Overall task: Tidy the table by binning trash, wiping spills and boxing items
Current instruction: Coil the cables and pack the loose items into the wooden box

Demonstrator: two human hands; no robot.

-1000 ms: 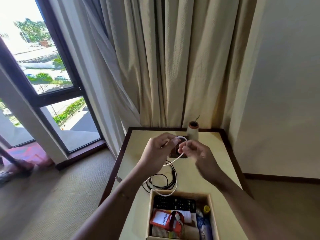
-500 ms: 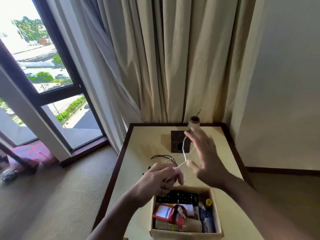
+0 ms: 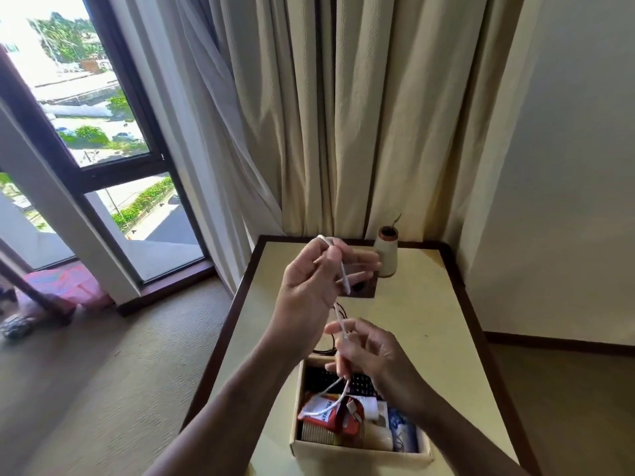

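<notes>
While our left hand (image 3: 309, 286) pinched the white cable (image 3: 345, 285) high and our right hand (image 3: 372, 352) pinched it lower, its tail dangling into the cardboard box (image 3: 357, 456), we judged the loose end could snag the red packet (image 3: 345, 426) inside.

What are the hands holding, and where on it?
A white cable: left hand grips its upper loop, right hand pinches it lower down; its tail hangs over the box.

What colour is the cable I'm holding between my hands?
The cable is white, seen best in the head view.
</notes>
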